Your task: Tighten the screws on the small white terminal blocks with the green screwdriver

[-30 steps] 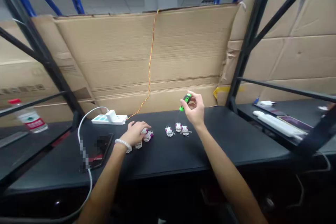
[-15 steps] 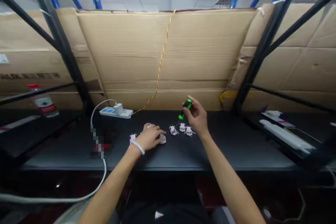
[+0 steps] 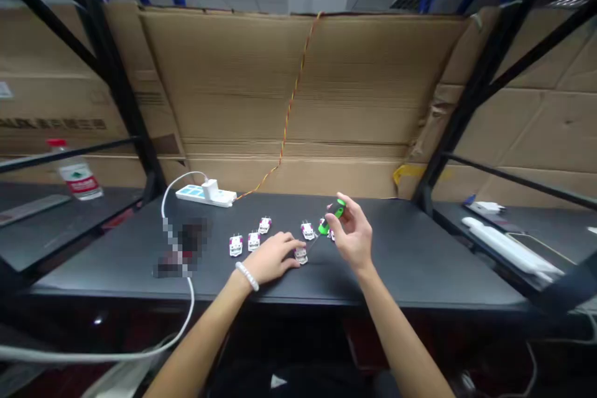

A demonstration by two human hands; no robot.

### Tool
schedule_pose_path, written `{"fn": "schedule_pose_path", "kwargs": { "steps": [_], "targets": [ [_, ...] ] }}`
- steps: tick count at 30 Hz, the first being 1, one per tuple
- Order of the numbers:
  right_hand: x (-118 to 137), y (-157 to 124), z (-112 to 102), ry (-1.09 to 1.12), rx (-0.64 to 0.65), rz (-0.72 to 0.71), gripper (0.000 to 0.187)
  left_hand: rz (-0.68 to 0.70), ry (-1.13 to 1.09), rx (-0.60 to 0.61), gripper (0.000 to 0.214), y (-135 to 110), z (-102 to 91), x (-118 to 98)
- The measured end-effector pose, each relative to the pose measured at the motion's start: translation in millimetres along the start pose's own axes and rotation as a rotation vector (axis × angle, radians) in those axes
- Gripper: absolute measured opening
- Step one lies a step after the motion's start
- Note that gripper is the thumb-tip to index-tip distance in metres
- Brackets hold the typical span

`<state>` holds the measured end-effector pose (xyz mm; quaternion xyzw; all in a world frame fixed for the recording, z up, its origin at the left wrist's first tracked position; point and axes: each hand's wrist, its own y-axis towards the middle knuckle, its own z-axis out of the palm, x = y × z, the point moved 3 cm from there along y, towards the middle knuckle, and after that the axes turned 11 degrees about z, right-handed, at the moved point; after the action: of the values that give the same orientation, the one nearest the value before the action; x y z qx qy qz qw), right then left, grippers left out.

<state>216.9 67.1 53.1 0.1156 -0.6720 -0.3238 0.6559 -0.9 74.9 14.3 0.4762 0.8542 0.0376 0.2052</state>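
My left hand point(image 3: 275, 258), with a white bead bracelet at the wrist, holds a small white-and-purple part point(image 3: 301, 255) against the table between thumb and fingers. In my right hand point(image 3: 351, 233) is a screwdriver point(image 3: 332, 216) with a green-and-black handle, gripped near the handle and tilted. Its thin shaft slants down left toward the held part; whether the tip touches cannot be made out. Similar white-and-purple parts lie around: one point(image 3: 308, 231) just beyond my left fingers, others partly hidden behind my right hand, and three more to the left, one point(image 3: 236, 245) furthest out.
A white power strip point(image 3: 227, 199) with a plugged-in charger stands at the back left, its white cable point(image 3: 190, 298) running over the table's front edge. Cardboard point(image 3: 224, 87) walls the back. Black rack posts point(image 3: 125, 99) flank the table. A bottle point(image 3: 80, 180) stands at far left.
My left hand has moved slightly right with the small part, uncovering parts on the left. My right hand has lowered the screwdriver, and its shaft now points at the held part.
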Motion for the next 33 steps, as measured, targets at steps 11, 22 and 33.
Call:
{"fn": "schedule_pose_path", "kwargs": {
  "steps": [11, 22, 33],
  "targets": [
    [-5.1, -2.3, -3.1, -0.010, 0.002, 0.004, 0.051, 0.003, -0.040, -0.004, 0.041, 1.2, -1.5, -1.8],
    [14.1, -1.5, -0.5, -0.244, 0.001, -0.215, 0.046, -0.005, -0.060, -0.032, 0.040, 2.3, 0.6, -4.0],
    [22.5, 9.5, 12.7, -0.191, 0.309, -0.217, 0.040, -0.058, 0.027, -0.069, 0.038, 3.0, 2.0, -6.3]
  ]
}}
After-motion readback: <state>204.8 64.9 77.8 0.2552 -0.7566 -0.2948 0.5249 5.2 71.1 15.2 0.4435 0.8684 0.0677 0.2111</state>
